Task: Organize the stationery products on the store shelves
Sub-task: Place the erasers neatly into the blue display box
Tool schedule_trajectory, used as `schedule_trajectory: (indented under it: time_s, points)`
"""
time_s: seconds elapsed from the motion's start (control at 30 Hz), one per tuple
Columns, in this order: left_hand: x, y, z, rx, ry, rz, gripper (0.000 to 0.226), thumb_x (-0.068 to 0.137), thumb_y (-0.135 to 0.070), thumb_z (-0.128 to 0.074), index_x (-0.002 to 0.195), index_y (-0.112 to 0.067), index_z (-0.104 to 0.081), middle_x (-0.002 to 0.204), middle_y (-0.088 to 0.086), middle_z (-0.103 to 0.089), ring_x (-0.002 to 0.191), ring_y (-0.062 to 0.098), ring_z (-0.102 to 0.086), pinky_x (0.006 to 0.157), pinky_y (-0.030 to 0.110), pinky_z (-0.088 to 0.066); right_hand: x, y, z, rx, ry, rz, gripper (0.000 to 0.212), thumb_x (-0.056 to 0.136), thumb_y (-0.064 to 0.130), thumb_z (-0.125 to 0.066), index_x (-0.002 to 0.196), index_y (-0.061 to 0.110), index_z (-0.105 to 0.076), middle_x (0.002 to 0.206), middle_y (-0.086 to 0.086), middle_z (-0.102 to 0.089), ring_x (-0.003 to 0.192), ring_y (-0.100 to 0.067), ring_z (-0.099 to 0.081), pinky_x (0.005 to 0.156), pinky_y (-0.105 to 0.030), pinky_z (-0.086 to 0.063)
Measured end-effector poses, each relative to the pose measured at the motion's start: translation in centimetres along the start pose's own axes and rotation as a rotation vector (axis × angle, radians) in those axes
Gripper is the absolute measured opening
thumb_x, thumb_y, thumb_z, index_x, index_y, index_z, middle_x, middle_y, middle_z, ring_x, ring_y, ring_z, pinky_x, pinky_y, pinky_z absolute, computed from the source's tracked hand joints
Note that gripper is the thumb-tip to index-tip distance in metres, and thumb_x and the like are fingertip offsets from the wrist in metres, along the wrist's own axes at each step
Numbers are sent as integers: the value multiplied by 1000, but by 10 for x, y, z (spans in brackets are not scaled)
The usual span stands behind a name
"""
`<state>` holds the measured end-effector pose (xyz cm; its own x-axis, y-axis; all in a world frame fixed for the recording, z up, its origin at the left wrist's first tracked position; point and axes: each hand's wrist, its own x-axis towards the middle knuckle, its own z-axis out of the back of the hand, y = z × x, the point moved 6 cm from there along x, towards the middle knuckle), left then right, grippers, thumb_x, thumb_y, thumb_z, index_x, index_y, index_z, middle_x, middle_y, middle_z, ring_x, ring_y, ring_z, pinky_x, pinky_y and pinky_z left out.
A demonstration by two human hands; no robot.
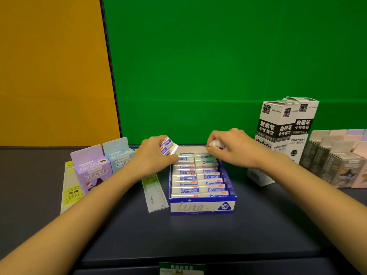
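**Eraser Tray Restocking: Status and Grip**

Presently, the job appears well advanced but not finished; this is a judgement from how the stock lies. Nearest the viewer, the dark shelf point(198, 235) carries a price label point(181, 269) on its near edge; beyond it stands the blue display box point(201, 205), its near and middle rows packed with sleeved erasers point(195, 180) lying flat in two columns; only the far end of the box looks unfilled, so a few pieces remain to be seated. To the left of the box lie a clear ruler point(154, 192) and a yellow packet point(70, 192), with a purple sharpener box point(90, 170) and a blue sharpener box point(119, 155) behind; to the right stand refill cartons point(282, 132) and grey-and-pink packs point(335, 163), already upright in rows.

At the far end of the box, the left hand point(154, 154) is closed around a small stack of erasers point(168, 147), thumb below, fingers above; the right hand point(232, 147) is curled tight on a white eraser point(215, 143), fingertips pressing down toward the far right corner; neither hand is spread open.
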<state>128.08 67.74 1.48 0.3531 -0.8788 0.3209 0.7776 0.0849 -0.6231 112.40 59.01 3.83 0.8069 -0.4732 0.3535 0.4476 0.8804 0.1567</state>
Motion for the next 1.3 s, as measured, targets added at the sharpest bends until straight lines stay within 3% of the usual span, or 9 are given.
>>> schedule_trajectory:
  time_s: [0.17,0.4,0.63,0.7,0.8,0.87,1.0,1.13,1.3]
  points:
    - [-3,-1,0,-15,9,4,22,77,-17,-68,93,-8,-57,83,8,-63,75,25,-59,72,42,-53,-7,-5,3,169,22,-163,23,90,35,-53,97,17,-40,61,6,-59,60,-11,-58,62,-29,-45]
    - [-6,-1,-1,-25,31,0,22,77,-18,-68,94,-9,-57,84,8,-62,76,24,-59,73,42,-53,-42,-18,-10,126,109,-378,22,91,38,-47,97,18,-41,76,7,-50,68,-8,-48,53,-17,-33]
    - [-5,-2,-1,-42,28,-2,18,76,-16,-68,89,-10,-57,77,5,-61,69,20,-56,69,41,-52,-67,-28,-39,274,36,-478,19,95,35,-41,100,17,-45,81,2,-58,80,-17,-56,67,-28,-39]
    - [-6,-2,-1,-46,28,-2,19,76,-16,-68,89,-9,-58,78,6,-62,70,21,-57,70,42,-53,-67,-28,-38,290,21,-492,23,96,33,-39,108,16,-48,96,-3,-62,92,-17,-55,71,-27,-38]
    - [-6,-2,0,-38,27,-9,19,75,-17,-68,88,-9,-58,76,5,-61,69,22,-56,70,44,-53,-66,-26,-32,224,1,-452,33,97,21,-37,128,12,-44,129,-9,-55,117,-22,-49,88,-27,-35]
    - [-7,-2,0,-36,27,-9,19,75,-17,-68,89,-8,-58,77,5,-61,70,22,-56,70,44,-53,-65,-24,-26,161,-19,-397,39,97,17,-36,135,9,-39,135,-8,-52,124,-23,-45,96,-26,-33]
    - [-8,-2,3,-41,28,-15,19,76,-17,-68,89,-9,-57,74,3,-60,68,21,-57,70,44,-54,-61,-17,-7,91,-101,-289,39,96,23,-41,134,12,-39,119,-8,-63,111,-25,-55,91,-33,-39]
    - [-8,-3,4,-33,55,-22,15,77,-16,-67,79,-17,-52,72,2,-59,63,17,-56,66,39,-54,-46,0,9,234,-153,-190,21,92,30,-49,108,18,-44,100,1,-68,84,-12,-59,67,-18,-40]
    - [-10,-5,5,-12,90,-41,15,77,-16,-67,81,-18,-53,70,-2,-57,61,13,-53,61,33,-48,-11,23,-12,304,11,-116,21,93,26,-48,110,14,-53,112,-3,-60,99,-16,-56,82,-28,-43]
